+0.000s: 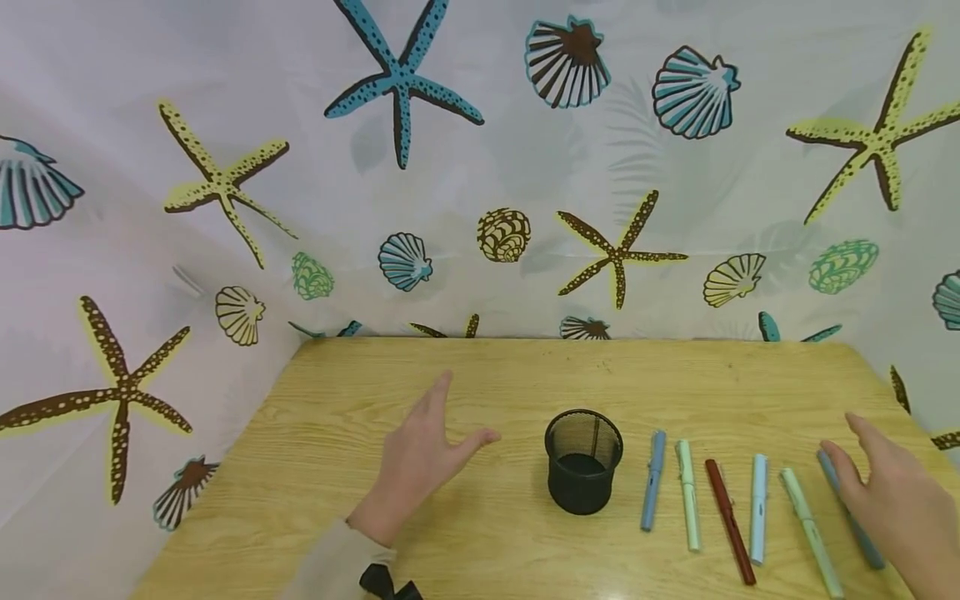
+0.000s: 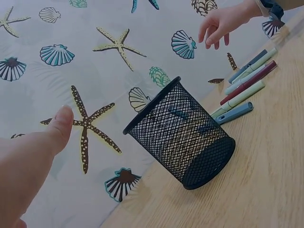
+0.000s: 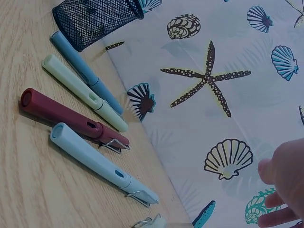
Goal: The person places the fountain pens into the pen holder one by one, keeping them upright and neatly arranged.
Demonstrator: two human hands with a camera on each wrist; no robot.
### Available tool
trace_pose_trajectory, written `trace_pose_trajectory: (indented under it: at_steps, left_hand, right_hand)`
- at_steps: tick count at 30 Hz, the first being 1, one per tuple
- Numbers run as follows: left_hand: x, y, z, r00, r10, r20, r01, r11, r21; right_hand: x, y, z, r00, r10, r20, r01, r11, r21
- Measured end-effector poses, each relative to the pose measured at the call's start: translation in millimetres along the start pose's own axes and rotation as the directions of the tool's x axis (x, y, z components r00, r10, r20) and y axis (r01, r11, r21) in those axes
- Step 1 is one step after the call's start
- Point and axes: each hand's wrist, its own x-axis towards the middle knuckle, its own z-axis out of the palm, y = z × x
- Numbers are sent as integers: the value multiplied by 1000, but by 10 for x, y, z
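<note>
A black mesh pen cup (image 1: pixel 583 460) (image 2: pixel 180 137) (image 3: pixel 95 19) stands empty in the middle of the wooden table (image 1: pixel 495 375). To its right lie several pens in a row: blue (image 1: pixel 653 480) (image 3: pixel 85 71), pale green (image 1: pixel 687 495) (image 3: pixel 83 91), dark red (image 1: pixel 729 520) (image 3: pixel 71 118), light blue (image 1: pixel 759 507) (image 3: pixel 102 162), another pale green (image 1: pixel 810 532) and a grey-blue one (image 1: pixel 851 512). My left hand (image 1: pixel 420 458) (image 2: pixel 33 156) hovers open left of the cup, holding nothing. My right hand (image 1: pixel 892 492) (image 2: pixel 221 23) (image 3: pixel 285 185) is open over the grey-blue pen at the row's right end.
A white curtain printed with starfish and shells (image 1: pixel 480 167) encloses the table at the back and both sides. The table's left and far parts are bare wood.
</note>
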Motion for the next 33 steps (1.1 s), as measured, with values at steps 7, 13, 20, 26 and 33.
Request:
trace_pose_trajectory:
  at_steps: [7, 13, 20, 26, 33]
  left_hand:
    - [-9, 95, 86, 999, -22, -23, 20, 996, -82]
    - [-30, 184, 178, 998, -58, 2, 57, 983, -175]
    - [-79, 262, 294, 998, -14, 58, 34, 934, -355]
    - [-87, 317, 386, 993, 33, 110, 27, 866, -500]
    - [-113, 350, 481, 981, 53, 186, 74, 784, -616]
  right_hand:
    - [-7, 57, 31, 996, 64, 57, -65, 998, 21]
    - [42, 180, 43, 937, 142, 320, -148, 989, -5]
    - [13, 275, 107, 906, 162, 391, -174, 985, -5]
    - [6, 313, 138, 902, 160, 401, -174, 985, -2]
    - [6, 325, 156, 869, 191, 456, -212, 977, -4]
